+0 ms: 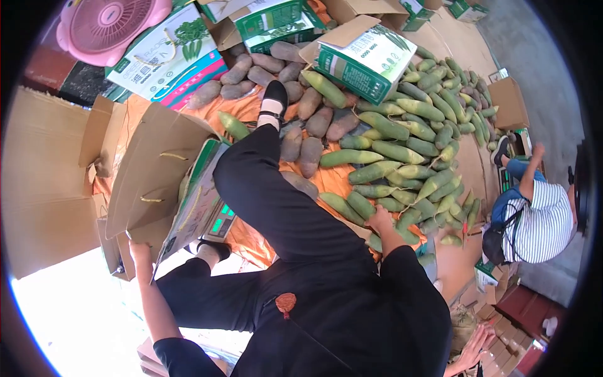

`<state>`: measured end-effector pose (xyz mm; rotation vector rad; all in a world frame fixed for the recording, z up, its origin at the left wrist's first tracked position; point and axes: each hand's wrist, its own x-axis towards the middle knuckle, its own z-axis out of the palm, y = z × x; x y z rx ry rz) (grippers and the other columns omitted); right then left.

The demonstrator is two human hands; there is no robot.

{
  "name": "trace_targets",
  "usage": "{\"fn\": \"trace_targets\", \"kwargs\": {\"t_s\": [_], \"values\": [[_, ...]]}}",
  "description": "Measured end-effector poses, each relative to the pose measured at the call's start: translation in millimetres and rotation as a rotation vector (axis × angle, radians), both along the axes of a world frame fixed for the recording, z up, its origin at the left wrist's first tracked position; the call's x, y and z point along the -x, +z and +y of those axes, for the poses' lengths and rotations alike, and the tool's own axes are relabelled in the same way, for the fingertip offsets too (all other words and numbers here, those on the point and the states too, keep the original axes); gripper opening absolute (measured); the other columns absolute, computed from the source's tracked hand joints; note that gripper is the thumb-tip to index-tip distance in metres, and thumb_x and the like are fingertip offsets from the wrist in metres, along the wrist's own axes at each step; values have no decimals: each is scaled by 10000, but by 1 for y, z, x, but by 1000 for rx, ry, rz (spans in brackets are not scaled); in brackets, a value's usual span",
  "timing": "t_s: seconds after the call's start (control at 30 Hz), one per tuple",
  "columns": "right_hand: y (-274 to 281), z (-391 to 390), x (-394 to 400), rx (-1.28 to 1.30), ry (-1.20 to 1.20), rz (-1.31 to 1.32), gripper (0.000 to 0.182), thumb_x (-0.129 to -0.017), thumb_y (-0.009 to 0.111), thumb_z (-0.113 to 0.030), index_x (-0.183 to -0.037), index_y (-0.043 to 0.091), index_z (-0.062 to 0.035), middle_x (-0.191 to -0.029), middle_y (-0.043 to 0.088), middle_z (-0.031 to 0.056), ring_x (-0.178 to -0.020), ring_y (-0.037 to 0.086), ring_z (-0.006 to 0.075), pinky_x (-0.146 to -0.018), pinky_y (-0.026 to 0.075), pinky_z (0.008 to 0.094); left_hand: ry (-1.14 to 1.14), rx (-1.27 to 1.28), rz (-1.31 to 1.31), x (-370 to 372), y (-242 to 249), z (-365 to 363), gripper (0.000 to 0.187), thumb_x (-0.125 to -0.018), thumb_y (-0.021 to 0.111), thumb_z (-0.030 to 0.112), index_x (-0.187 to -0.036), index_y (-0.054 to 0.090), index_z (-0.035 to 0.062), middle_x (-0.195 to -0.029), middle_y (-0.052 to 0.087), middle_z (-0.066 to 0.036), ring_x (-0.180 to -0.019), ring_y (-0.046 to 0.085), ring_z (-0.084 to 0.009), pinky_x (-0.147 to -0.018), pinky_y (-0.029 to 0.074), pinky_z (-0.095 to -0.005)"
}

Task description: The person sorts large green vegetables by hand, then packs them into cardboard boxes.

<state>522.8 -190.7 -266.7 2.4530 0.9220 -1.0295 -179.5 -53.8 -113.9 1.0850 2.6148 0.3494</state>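
Observation:
My left hand (141, 252) is closed on the edge of an open cardboard box (154, 173), whose tall flap stands upright with yellowish cord handles. Under that box a scale (221, 221) shows lit green digits. On the other side, my right hand (380, 218) reaches down into a pile of green radishes (408, 129). Its fingers are round the end of a green radish (361, 205) at the near edge of the pile, and other radishes press close around it. The inside of the box is mostly hidden from me.
Dark reddish-brown roots (311, 156) lie on an orange sheet (342, 182). Printed green-and-white boxes (361, 63) stand at the back, near a pink fan (112, 24). At right a person in a striped shirt (543, 220) bends over; another person's hand (478, 342) shows below.

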Motion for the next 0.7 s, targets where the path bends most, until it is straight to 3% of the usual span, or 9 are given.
{"fn": "trace_targets", "kwargs": {"t_s": [0.07, 0.13, 0.2, 0.27, 0.37, 0.5, 0.7], "values": [[-6, -4, -6, -53, 28, -17, 843, -532, 830, -289, -1254, 444, -85, -1217, 493, 183, -1150, 462, 353, -966, 402, 404, -98, 53, -27, 27, -15, 0, 348, -736, 557, 22, -1076, 535, -52, -952, 621, -221, -904, 619, -331, -768, 478, -389], [-8, 7, -7, -111, 68, -24, 830, -525, 831, -283, -1240, 460, -84, -1207, 495, 185, -1140, 466, 356, -960, 405, 400, -101, 8, -59, 3, 1, -1, 331, -780, 523, 70, -1091, 548, -42, -976, 621, -228, -926, 616, -337, -779, 475, -394], [6, 23, -6, -222, 26, -5, 836, -505, 840, -268, -1228, 468, -70, -1186, 502, 194, -1128, 470, 363, -957, 403, 404, -232, 142, 69, 11, -3, -1, 322, -783, 526, 68, -1089, 544, -33, -991, 616, -233, -940, 608, -363, -787, 474, -393], [7, 42, -3, -333, 36, 21, 842, -490, 842, -229, -1226, 474, -47, -1168, 502, 199, -1124, 467, 364, -950, 402, 404, -59, 17, -27, -3, 1, -4, 311, -788, 517, 66, -1083, 527, -32, -985, 610, -241, -934, 601, -385, -797, 472, -404], [38, 95, 8, -715, 74, 95, 768, -519, 811, -133, -1209, 493, -26, -1134, 505, 188, -1105, 467, 355, -944, 393, 403, -29, 34, 49, -4, -2, -4, 291, -790, 506, 45, -1067, 494, -44, -986, 598, -263, -964, 582, -401, -830, 462, -420], [136, 186, 50, -1034, 359, 168, 721, -541, 779, -78, -1203, 495, -38, -1114, 496, 167, -1086, 458, 346, -936, 378, 406, 48, 40, 22, -35, 23, 0, 305, -799, 487, 12, -1094, 457, -57, -1036, 574, -281, -1013, 559, -405, -858, 455, -419], [291, 270, 162, -1366, 751, 277, 632, -584, 741, -91, -1176, 518, -118, -1086, 509, 107, -1061, 460, 319, -917, 383, 387, 33, 72, 10, -25, 13, 0, 326, -815, 480, 29, -1128, 432, -51, -1072, 561, -285, -1020, 554, -411, -871, 449, -428]]}}
